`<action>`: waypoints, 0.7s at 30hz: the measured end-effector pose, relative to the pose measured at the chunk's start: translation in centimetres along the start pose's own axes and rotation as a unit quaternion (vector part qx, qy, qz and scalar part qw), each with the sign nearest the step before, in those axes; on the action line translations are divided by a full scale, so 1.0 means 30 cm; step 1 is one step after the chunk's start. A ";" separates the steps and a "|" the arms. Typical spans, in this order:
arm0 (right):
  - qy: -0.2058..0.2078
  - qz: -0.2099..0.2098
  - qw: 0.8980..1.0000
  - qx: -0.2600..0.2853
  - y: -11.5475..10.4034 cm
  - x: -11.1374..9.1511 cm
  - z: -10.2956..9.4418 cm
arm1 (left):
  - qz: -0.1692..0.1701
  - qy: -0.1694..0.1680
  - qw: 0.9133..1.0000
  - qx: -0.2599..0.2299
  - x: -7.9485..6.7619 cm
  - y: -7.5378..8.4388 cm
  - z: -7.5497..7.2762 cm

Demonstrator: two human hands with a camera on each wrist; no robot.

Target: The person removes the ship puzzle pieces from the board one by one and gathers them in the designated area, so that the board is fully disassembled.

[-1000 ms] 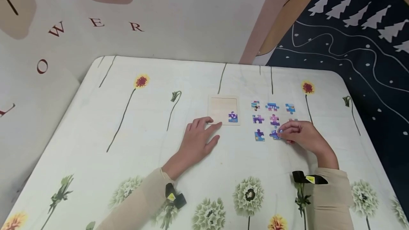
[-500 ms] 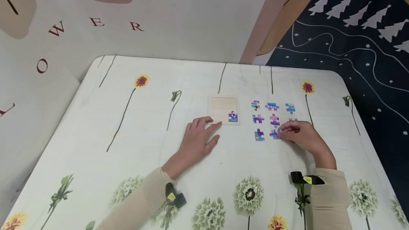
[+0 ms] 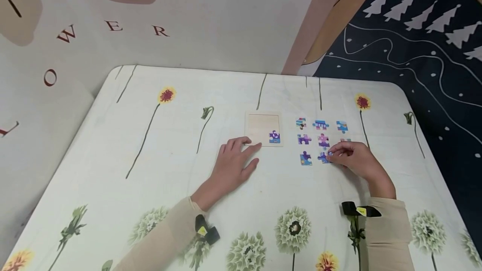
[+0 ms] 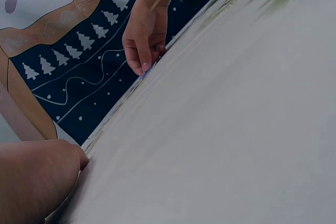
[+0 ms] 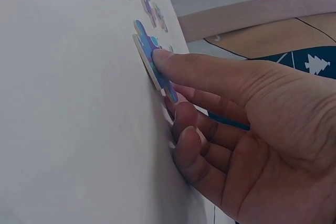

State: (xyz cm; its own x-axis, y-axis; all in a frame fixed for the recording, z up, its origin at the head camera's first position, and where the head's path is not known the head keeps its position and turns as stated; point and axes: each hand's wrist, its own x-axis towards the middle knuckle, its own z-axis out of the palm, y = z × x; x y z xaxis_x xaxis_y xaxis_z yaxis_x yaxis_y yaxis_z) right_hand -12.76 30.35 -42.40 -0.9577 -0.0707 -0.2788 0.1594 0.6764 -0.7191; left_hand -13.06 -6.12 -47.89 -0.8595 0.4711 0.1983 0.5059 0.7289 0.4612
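My right hand (image 3: 354,158) pinches a blue and purple jigsaw piece (image 5: 148,51) between thumb and fingers, close to the tabletop. In the head view the fingers partly cover that spot; whether a second piece lies under it, I cannot tell. My left hand (image 3: 235,162) rests on the table with its fingertips at the near edge of a shallow wooden puzzle tray (image 3: 263,144). One purple and blue jigsaw piece (image 3: 274,139) lies in the tray's near right corner. The left wrist view shows part of the left hand (image 4: 39,179) and, farther off, the right hand (image 4: 147,32).
Several loose jigsaw pieces lie in rows right of the tray, among them a pink piece (image 3: 323,140), a purple and blue piece (image 3: 306,159) and a blue piece (image 3: 342,126). The flower-printed tablecloth (image 3: 188,112) spreads underneath. Printed wall fabric (image 3: 226,24) rises behind the table.
My right wrist and forearm have shifted slightly left, while the fingertips stay at the same piece. The left hand and the tray have not moved.
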 end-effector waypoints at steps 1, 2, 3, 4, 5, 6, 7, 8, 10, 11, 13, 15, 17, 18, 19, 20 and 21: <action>0.001 0.000 1.000 -0.001 0.000 0.000 0.000 | 0.002 0.002 1.000 0.000 0.000 0.000 0.000; 0.002 0.000 1.000 -0.002 0.001 0.000 0.000 | 0.002 0.002 1.000 -0.001 0.001 0.001 -0.001; 0.002 0.001 1.000 -0.002 0.001 0.001 0.000 | 0.003 0.003 1.000 -0.001 0.001 0.001 -0.001; 0.003 0.001 1.000 -0.003 0.002 0.001 0.000 | 0.004 0.005 1.000 -0.001 0.001 0.001 -0.002; 0.004 0.001 1.000 -0.001 0.002 0.001 0.001 | 0.003 0.004 1.000 -0.001 0.001 0.001 -0.003; 0.004 0.002 1.000 0.001 0.003 0.001 0.002 | 0.003 0.003 1.000 -0.001 0.002 0.002 -0.004; 0.005 0.003 1.000 0.003 0.003 0.001 0.003 | 0.002 0.002 1.000 0.000 0.002 0.003 -0.004; 0.005 0.004 1.000 0.006 0.004 0.000 0.004 | 0.001 0.001 1.000 0.000 0.002 0.003 -0.005; 0.006 0.004 1.000 0.010 0.005 -0.001 0.006 | 0.000 0.000 1.000 0.001 0.002 0.004 -0.006; 0.008 0.003 1.000 0.010 0.006 -0.001 0.007 | -0.001 -0.001 1.000 0.000 0.002 0.004 -0.006; 0.010 0.001 1.000 0.008 0.008 -0.003 0.008 | 0.000 0.000 1.000 0.000 0.002 0.005 -0.007; 0.014 -0.001 1.000 0.004 0.011 -0.004 0.009 | 0.001 0.001 1.000 -0.001 0.001 0.006 -0.007; 0.016 -0.002 1.000 0.000 0.013 -0.006 0.009 | 0.000 0.000 1.000 -0.001 0.001 0.006 -0.007; 0.016 -0.001 1.000 0.000 0.014 -0.006 0.010 | 0.000 0.001 1.000 -0.001 0.000 0.006 -0.007; 0.016 -0.001 1.000 0.001 0.014 -0.007 0.011 | -0.001 0.000 1.000 0.000 0.000 0.006 -0.007; 0.016 0.000 1.000 0.001 0.014 -0.008 0.013 | -0.001 0.000 1.000 0.000 0.000 0.006 -0.007; 0.016 0.000 1.000 0.001 0.015 -0.009 0.014 | -0.001 -0.001 1.000 0.000 0.000 0.006 -0.007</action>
State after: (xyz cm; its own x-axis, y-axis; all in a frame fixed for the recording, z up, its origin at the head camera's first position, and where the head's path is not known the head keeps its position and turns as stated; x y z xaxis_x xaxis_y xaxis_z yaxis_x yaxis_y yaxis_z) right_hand -12.35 30.37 -42.91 -0.9649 -0.0464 -0.2586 0.1607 0.6744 -0.7206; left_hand -12.99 -6.09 -47.64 -0.8608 0.4701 0.1950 0.5035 0.7302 0.4619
